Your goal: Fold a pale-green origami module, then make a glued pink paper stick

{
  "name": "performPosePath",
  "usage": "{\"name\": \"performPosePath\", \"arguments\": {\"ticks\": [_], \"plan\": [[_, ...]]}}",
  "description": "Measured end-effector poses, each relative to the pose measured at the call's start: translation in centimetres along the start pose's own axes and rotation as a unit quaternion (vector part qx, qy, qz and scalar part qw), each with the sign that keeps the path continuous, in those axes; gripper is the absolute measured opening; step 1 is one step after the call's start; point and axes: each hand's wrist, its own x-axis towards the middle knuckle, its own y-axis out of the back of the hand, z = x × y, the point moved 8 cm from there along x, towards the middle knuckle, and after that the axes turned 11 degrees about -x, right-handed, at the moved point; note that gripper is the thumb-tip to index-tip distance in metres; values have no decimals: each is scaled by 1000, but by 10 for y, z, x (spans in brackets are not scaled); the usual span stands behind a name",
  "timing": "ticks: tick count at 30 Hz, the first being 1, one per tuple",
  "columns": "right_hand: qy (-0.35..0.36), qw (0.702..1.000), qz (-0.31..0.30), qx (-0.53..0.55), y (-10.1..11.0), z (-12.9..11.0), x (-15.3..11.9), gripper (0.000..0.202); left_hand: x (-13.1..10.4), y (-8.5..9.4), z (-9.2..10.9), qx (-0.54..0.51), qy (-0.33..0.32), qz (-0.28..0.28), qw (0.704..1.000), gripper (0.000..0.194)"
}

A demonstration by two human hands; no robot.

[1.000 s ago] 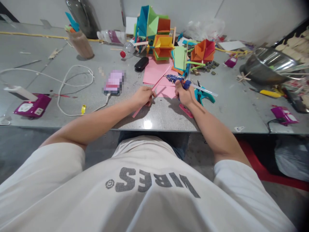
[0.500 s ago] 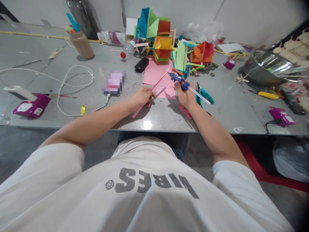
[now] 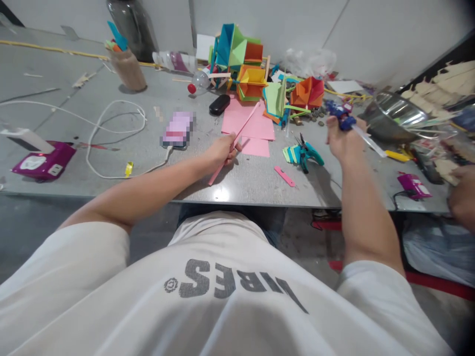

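Between the fingers of my left hand (image 3: 224, 150) is a long, thin pink paper strip (image 3: 248, 120), slanting from near the table edge up over pink paper sheets (image 3: 256, 129). My right hand (image 3: 343, 141) is wrapped round a blue glue gun (image 3: 341, 117), with a clear glue stick (image 3: 369, 140) poking out behind it. The gun is held out to the right, short of the metal bowl. Teal-handled pliers (image 3: 312, 152) lie between my hands beside folded green and blue paper pieces (image 3: 291, 154). Closer to me rests a pink flat cutter (image 3: 284, 176).
Coloured folded-paper shapes (image 3: 245, 54) stand at the back. To the left are a phone (image 3: 178, 129) on a white cable, a purple socket block (image 3: 44, 160) and a brown jar (image 3: 128, 69). A metal bowl (image 3: 397, 116) stands right, and another person's hand (image 3: 462, 195) shows at the right edge.
My right hand has swung right with the glue gun, away from the strip, uncovering the pliers and cutter. My left hand stays almost in place. Another person's hand has appeared at the right.
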Motion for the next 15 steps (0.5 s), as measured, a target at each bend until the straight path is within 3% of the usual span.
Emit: {"name": "performPosePath", "arguments": {"ticks": [2,3,6,11,15], "plan": [[-31,997,23,-69,15,38,4,30,1,-1,0,-10,4,3,1000,52],[-58,990,6,-132,17,58,3,22,2,-1,0,-12,3,3,1000,48],[-94,964,-114,-223,5,102,-9,30,4,-3,0,-4,-10,-10,1000,44],[-60,960,-191,-194,-17,122,-29,55,-1,-10,3,47,-49,-42,997,41],[-27,958,-216,-184,-26,121,-35,51,-11,-14,9,67,-43,-50,996,39]]}}
